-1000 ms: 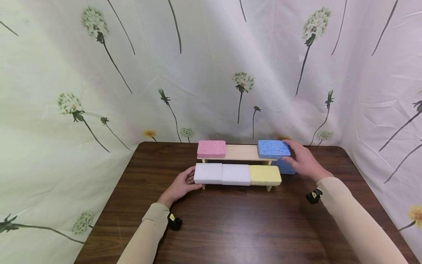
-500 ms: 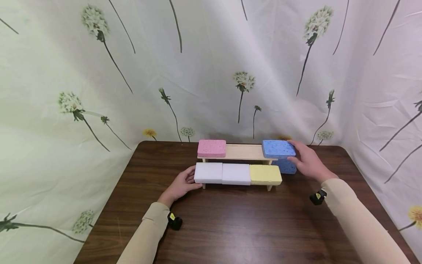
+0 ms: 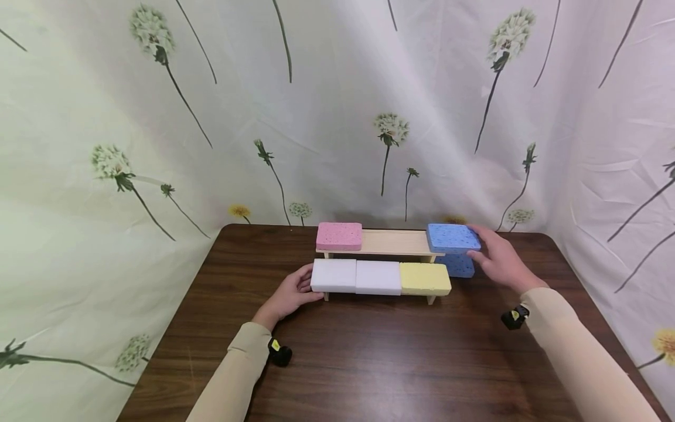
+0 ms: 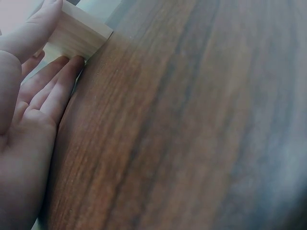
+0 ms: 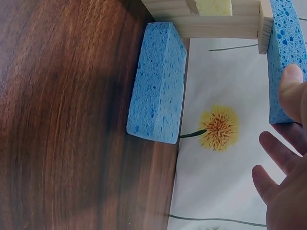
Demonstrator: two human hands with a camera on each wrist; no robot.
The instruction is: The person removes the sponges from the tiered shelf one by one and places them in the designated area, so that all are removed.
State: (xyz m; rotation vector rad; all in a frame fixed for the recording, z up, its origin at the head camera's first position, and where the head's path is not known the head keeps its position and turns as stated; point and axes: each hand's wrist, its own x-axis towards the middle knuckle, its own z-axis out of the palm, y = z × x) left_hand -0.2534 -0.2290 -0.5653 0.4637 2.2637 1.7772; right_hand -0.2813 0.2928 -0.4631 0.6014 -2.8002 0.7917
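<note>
A two-tier wooden rack [image 3: 392, 241] stands near the back of the table. My right hand [image 3: 501, 258] pinches a blue sponge [image 3: 453, 237] at the right end of its upper tier, and the sponge juts out past that end. In the right wrist view, the thumb [image 5: 291, 88] presses on this sponge's side. A second blue sponge [image 5: 156, 81] lies on the table below. My left hand [image 3: 289, 296] grips the rack's left end, thumb at the front; in the left wrist view, fingertips touch a wooden leg [image 4: 76, 31].
A pink sponge [image 3: 339, 236] sits on the upper tier's left end. Along the lower tier lie a white sponge [image 3: 333, 275], another white sponge [image 3: 378, 277] and a yellow sponge [image 3: 425, 278]. A flower-print cloth [image 3: 337, 117] hangs behind the brown table [image 3: 379, 357].
My right hand has slid the upper blue sponge to the right, so that it overhangs the rack's end. The left hand has stayed in place.
</note>
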